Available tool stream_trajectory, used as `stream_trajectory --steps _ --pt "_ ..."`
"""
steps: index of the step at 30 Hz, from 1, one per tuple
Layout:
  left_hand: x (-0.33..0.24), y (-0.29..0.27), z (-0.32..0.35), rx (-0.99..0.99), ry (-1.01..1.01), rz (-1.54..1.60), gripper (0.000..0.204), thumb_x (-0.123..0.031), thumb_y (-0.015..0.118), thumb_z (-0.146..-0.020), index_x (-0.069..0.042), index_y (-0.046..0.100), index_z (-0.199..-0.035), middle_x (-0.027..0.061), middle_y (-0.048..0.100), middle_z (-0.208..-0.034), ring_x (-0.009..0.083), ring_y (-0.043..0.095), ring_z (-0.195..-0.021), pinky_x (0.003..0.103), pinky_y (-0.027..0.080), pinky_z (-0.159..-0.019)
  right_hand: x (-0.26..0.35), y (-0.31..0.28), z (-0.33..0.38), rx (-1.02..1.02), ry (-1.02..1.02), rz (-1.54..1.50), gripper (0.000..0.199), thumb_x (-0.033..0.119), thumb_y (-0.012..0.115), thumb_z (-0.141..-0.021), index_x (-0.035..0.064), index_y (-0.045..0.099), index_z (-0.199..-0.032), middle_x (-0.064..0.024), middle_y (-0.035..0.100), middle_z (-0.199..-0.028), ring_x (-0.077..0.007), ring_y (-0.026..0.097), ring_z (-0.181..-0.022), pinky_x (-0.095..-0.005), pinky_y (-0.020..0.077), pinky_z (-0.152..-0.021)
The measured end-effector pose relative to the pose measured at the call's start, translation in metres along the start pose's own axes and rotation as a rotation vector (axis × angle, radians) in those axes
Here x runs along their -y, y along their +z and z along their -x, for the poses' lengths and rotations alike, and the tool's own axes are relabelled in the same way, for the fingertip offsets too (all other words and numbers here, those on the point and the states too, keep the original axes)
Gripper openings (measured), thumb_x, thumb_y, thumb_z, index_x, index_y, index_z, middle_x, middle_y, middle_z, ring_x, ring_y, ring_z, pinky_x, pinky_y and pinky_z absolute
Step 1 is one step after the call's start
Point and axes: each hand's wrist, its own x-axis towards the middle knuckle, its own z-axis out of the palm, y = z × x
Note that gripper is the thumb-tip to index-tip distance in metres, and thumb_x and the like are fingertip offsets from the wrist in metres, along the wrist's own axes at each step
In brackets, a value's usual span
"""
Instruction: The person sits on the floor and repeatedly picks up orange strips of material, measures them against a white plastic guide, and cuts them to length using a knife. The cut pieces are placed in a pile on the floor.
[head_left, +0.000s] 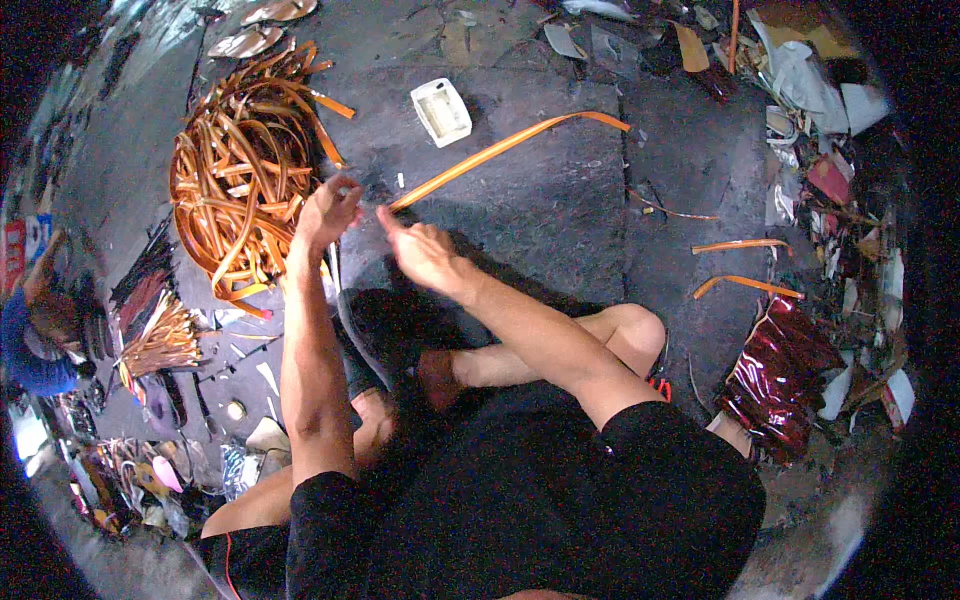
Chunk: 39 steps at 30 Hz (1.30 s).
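Observation:
A long flat orange strip (500, 148) runs from my right hand up to the right, its far end bending down. My right hand (428, 252) is closed at its near end, index finger stretched along it. Just left of it, apart, my left hand (328, 212) has its fingers curled in toward the thumb; whatever they hold is too small to make out. Beside the left hand lies a big tangled heap of orange strips (245, 175), with a few loose ends reaching toward the fingers. A thin metal piece (335, 265) shows below the hands, partly hidden.
A small white rectangular tray (441, 112) lies beyond the hands. Short orange strips (745, 287) are at the right, near a dark red glossy sheet (780, 375) and scrap. A bundle of stripped wires (165, 335) lies left. A person in blue (40, 340) is at the far left.

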Motion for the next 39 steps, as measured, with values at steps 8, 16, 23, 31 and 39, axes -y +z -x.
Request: stream_trajectory --steps 8,16,23,31,39 --pt "-0.011 0.034 -0.021 -0.049 0.300 -0.225 0.023 -0.024 0.059 -0.084 -0.008 0.065 -0.100 0.0133 0.069 -0.093 0.0291 0.067 -0.088 0.038 0.051 -0.077 -0.016 -0.009 0.010 -0.206 -0.023 -0.179 0.044 0.024 0.047 -0.091 0.0155 0.043 -0.134 -0.0231 0.061 -0.065 -0.0433 0.060 -0.059 -0.0517 0.0496 -0.055" --pt "-0.035 0.055 -0.024 0.038 0.439 -0.317 0.021 -0.017 0.062 -0.077 -0.008 0.061 -0.096 0.0145 0.065 -0.093 0.0345 0.063 -0.089 0.043 0.049 -0.077 -0.029 -0.036 0.053 0.146 -0.151 -0.057 0.034 0.035 0.050 -0.089 0.0091 0.060 -0.109 -0.0230 0.065 -0.084 -0.0422 0.063 -0.081 -0.0544 0.0490 -0.074" --pt "-0.040 0.068 -0.022 -0.027 0.412 -0.520 0.013 -0.014 0.061 -0.081 -0.006 0.059 -0.091 0.0175 0.065 -0.086 0.0364 0.063 -0.080 0.045 0.049 -0.070 -0.148 -0.115 0.109 -0.185 -0.007 -0.252 0.040 0.034 0.057 -0.090 0.0057 0.060 -0.118 -0.0203 0.067 -0.095 -0.0370 0.064 -0.089 -0.0463 0.0493 -0.080" --pt "-0.011 0.080 -0.027 -0.089 0.482 -0.566 0.019 -0.011 0.065 -0.077 -0.004 0.053 -0.091 0.0168 0.062 -0.072 0.0344 0.060 -0.065 0.042 0.046 -0.058 -0.157 -0.144 0.109 -0.312 0.072 -0.441 0.038 0.033 0.058 -0.091 0.0024 0.061 -0.113 -0.0205 0.067 -0.094 -0.0351 0.065 -0.086 -0.0421 0.0498 -0.079" --pt "-0.048 0.043 -0.026 0.358 0.139 0.082 0.022 -0.018 0.068 -0.082 -0.004 0.056 -0.096 0.0070 0.062 -0.087 0.0224 0.058 -0.073 0.035 0.047 -0.065 -0.166 -0.146 0.114 -0.180 0.142 -0.316 0.046 0.036 0.055 -0.091 0.0017 0.054 -0.122 -0.0213 0.060 -0.114 -0.0360 0.057 -0.108 -0.0443 0.0447 -0.093"
